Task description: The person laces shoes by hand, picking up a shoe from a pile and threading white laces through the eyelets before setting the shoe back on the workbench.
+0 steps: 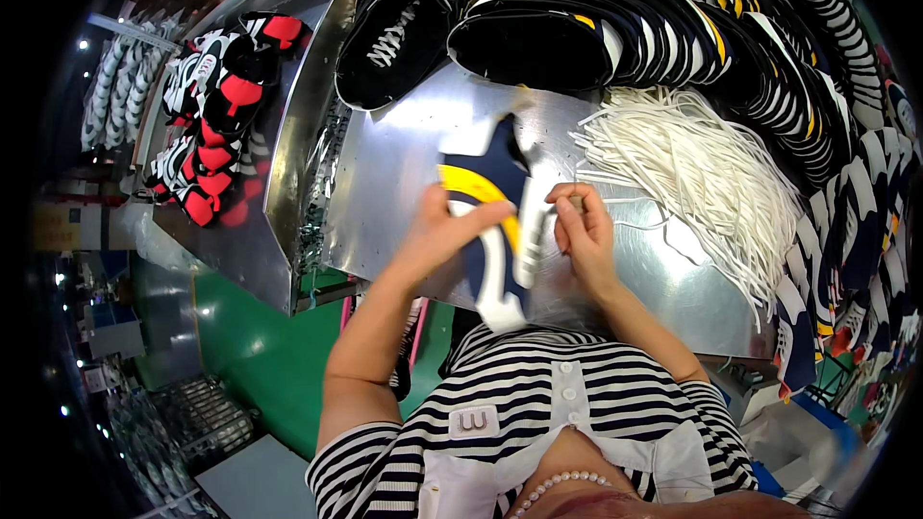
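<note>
A navy shoe upper [498,165] with yellow and white stripes is held above the metal table, slightly blurred. My left hand [444,233] grips it from its left side, thumb across the yellow stripe. A white eyelet strip runs along its right edge. Just to the right of that strip, my right hand [585,231] is closed with fingers curled and pinched. What lies between those fingertips is too small to make out. Beyond my right hand spreads a big pile of white shoelaces [687,183], some of them trailing toward it.
Rows of stacked black, white and yellow uppers [615,38] line the back of the metal table [385,192]. More navy uppers [851,231] hang at the right edge. On the left, past a raised metal edge [298,154], lie red, black and white uppers [216,125].
</note>
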The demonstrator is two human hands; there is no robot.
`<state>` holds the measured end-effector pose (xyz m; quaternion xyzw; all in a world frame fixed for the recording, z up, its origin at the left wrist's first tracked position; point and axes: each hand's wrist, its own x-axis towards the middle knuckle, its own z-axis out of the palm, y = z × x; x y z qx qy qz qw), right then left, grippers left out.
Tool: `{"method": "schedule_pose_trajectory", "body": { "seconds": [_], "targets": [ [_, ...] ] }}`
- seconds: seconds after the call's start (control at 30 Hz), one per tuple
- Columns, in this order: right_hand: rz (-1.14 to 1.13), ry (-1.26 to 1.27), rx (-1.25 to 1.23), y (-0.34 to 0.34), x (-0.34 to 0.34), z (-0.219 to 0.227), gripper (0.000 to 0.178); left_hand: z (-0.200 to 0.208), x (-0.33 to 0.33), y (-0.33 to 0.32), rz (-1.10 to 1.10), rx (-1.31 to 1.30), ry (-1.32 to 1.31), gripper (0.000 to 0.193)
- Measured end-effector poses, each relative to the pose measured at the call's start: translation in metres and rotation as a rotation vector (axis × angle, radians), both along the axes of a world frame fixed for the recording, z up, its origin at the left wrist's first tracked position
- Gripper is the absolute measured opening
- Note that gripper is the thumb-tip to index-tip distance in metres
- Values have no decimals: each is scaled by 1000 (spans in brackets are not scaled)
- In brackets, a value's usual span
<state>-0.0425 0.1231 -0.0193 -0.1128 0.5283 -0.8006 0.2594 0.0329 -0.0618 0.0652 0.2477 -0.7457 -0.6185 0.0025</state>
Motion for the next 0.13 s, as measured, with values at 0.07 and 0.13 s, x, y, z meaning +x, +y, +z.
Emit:
{"method": "schedule_pose_trajectory", "body": {
  "seconds": [0.07, 0.13],
  "targets": [
    [-92, 169, 173, 15, -22, -17, 9, 22, 0, -22, 11, -166, 191, 18],
    [-101, 493, 438, 28, -47, -6, 13, 29, 3, -43, -79, -531, 92, 18]
  ]
}}
